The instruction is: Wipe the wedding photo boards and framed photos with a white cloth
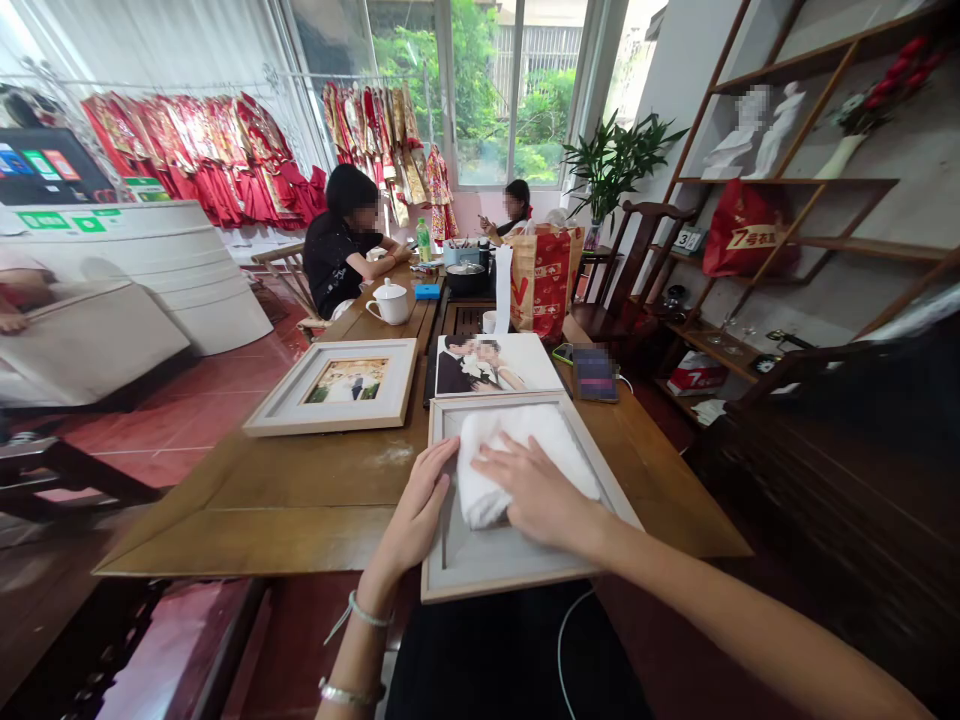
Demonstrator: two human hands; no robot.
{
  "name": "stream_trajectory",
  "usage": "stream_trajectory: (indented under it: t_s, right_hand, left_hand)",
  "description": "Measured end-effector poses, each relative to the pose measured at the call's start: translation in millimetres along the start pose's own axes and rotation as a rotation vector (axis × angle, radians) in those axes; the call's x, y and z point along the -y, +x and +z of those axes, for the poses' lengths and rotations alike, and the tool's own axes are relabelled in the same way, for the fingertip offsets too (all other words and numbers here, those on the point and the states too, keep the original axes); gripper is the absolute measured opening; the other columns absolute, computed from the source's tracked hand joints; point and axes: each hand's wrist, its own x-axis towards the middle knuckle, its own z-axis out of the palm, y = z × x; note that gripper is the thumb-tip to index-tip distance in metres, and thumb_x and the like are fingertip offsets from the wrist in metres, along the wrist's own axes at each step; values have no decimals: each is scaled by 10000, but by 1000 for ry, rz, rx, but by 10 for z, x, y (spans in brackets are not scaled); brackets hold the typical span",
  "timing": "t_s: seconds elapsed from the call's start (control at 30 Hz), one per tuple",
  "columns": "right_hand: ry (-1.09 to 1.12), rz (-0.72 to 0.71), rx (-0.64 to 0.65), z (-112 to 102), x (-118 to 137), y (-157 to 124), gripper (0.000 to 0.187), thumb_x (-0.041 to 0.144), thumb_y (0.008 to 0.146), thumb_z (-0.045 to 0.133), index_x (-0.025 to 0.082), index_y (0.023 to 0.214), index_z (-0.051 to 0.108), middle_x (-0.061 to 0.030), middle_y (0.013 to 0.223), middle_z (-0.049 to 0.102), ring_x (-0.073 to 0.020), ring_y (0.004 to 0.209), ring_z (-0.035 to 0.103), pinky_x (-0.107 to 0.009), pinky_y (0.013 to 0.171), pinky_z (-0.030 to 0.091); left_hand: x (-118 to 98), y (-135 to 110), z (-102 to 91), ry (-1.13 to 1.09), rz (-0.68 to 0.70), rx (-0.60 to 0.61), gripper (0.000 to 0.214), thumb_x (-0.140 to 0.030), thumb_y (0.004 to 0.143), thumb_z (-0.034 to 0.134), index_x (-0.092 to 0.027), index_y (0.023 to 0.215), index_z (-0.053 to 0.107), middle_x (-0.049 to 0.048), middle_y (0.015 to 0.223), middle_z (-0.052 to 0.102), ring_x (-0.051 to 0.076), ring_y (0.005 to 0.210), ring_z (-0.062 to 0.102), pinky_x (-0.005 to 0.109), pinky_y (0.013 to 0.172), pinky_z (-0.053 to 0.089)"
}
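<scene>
A white picture frame (499, 577) with a pale wooden edge lies before me, partly over the table's front edge. Along its left side, my left hand (420, 505) grips the rim, fingers stretched toward the cloth. My right hand (544, 490) lies flat with spread fingers on a folded white cloth (484, 495), which rests on the frame's inner panel. Just behind is a large wedding photo (491, 365) of a couple. To the left lies a second white frame (289, 390), holding a small wedding picture (345, 382).
The wooden table (315, 500) bears a phone (596, 373), a paper bag (544, 275), a lidded white mug (390, 301) and a blue box (427, 292). Two people sit at its far end, one in a black shirt (334, 245). Shelves (825, 180) stand right.
</scene>
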Motion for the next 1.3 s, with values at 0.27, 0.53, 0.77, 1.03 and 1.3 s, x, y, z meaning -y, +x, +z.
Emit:
stream_trajectory:
  t_s: [0.27,0.53,0.77,1.03,1.3]
  right_hand:
    - [152,-409,219,-148,363,-793,803,-3,575,438,196,1353,443,-67,1440,436,-237,1400,211,-510,1149,99]
    - [26,46,46,-407,-519,-1139,807,-30,547,371,306,1250,584,39,1365,522,-206,1293,433,-426,1112,305]
    - [-55,150,-277,-266,-1167,-348,728,10,649,443,196,1351,492,-63,1386,500,-234,1307,411,-410,1098,317]
    - [-76,-131,-63,28,-500,-209,807,26,615,505,317,1365,450,-23,1464,393,-269,1392,237,-575,1113,129]
    - [120,-280,126,-97,-182,-1009,731,20,722,506,262,1404,398,-17,1444,422,-198,1344,354,-420,1143,225]
  left_hand:
    - [4,0,3,17,1,-8,400,-247,940,409,-269,1333,479,63,1399,453,220,1343,330,448,1145,224]
    - [-65,32,-26,50,55,73,455,-118,873,444,-267,1295,526,54,1393,486,241,1336,354,476,1134,236]
    - [-65,21,-35,26,44,65,479,-73,854,410,-266,1272,545,55,1350,519,229,1282,425,445,1104,294]
    - [-84,29,-33,27,46,59,441,-98,869,415,-255,1257,554,64,1290,557,228,1238,453,438,1088,308]
    - [-63,25,-23,6,45,48,474,-66,845,404,-252,1258,540,59,1290,548,216,1240,443,428,1095,289]
